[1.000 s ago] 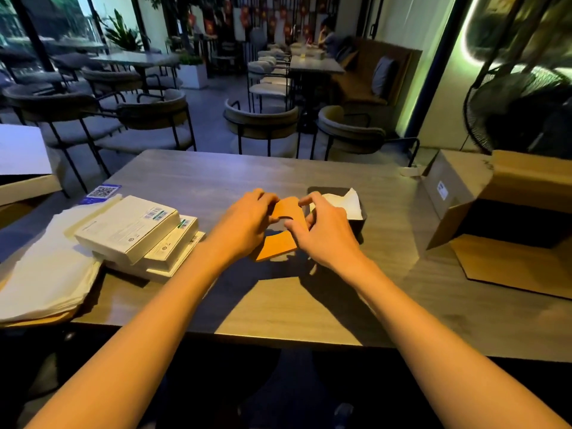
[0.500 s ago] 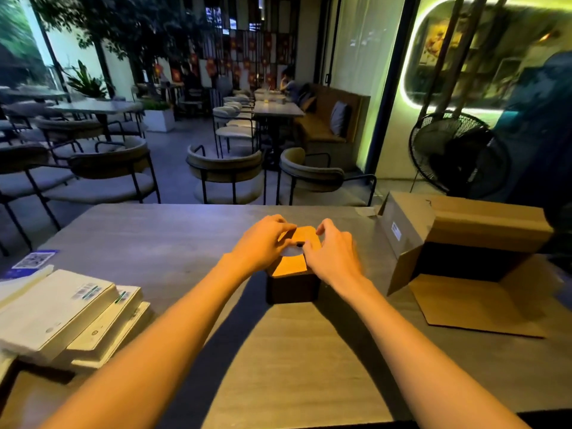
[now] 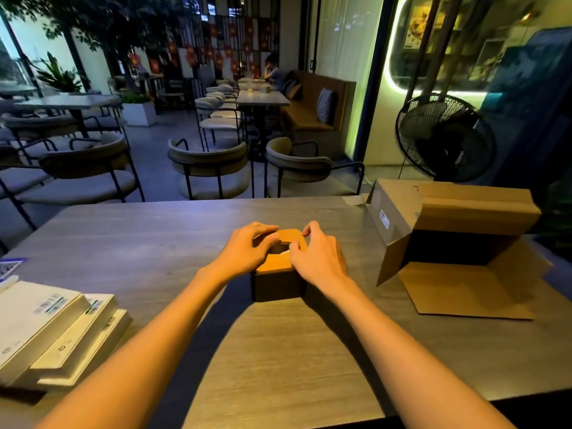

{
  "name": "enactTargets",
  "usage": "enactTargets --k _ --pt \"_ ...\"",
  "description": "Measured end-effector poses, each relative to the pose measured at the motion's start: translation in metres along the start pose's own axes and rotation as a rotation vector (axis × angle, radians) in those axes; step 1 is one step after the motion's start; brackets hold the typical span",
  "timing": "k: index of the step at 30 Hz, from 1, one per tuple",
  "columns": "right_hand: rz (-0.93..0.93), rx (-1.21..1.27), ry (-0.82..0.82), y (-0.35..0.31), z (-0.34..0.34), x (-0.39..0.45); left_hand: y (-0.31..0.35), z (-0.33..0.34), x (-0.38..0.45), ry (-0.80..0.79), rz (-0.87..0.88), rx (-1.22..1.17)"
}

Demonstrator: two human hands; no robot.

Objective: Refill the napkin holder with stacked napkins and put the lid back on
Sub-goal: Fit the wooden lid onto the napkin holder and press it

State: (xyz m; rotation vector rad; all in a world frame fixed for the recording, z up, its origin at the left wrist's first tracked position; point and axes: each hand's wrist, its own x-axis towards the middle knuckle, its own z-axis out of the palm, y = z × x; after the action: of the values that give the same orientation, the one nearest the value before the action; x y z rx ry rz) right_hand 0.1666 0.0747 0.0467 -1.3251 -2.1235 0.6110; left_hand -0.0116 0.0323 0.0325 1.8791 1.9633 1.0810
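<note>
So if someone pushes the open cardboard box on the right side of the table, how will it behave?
The cardboard box looks empty inside, so it is probably light and would slide easily on the smooth table. Its loose flaps would likely bend rather than push back. Lying on its side, it seems unlikely to tip.

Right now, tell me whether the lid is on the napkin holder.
On: the orange lid lies across the dark napkin holder, both hands on it. Fully seated: cannot tell.
</note>
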Motion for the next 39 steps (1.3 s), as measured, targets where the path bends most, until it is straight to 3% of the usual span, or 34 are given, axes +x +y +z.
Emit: enactTargets --k 5,12,18,25,30,39 --pt "0.006 0.025 -0.02 -0.002 0.009 0.003 -0.004 0.0 -0.003 -0.117 -0.031 -0.056" --pt "-0.017 0.039 -0.108 -0.002 0.012 0.005 -0.012 0.011 -0.002 -0.018 -0.021 0.023" --pt "0.067 0.172 -0.147 -0.008 0.014 0.002 -0.007 0.023 -0.005 0.03 -0.221 -0.466" --pt "0.174 0.238 -0.124 -0.007 0.009 0.007 -0.01 0.032 -0.007 0.144 -0.235 -0.512" --pt "0.013 -0.179 0.028 -0.027 0.005 0.002 -0.006 0.035 -0.009 0.17 -0.242 -0.568" --pt "-0.023 -0.442 -0.079 -0.063 -0.016 0.016 -0.003 0.034 -0.01 0.176 -0.235 -0.661"
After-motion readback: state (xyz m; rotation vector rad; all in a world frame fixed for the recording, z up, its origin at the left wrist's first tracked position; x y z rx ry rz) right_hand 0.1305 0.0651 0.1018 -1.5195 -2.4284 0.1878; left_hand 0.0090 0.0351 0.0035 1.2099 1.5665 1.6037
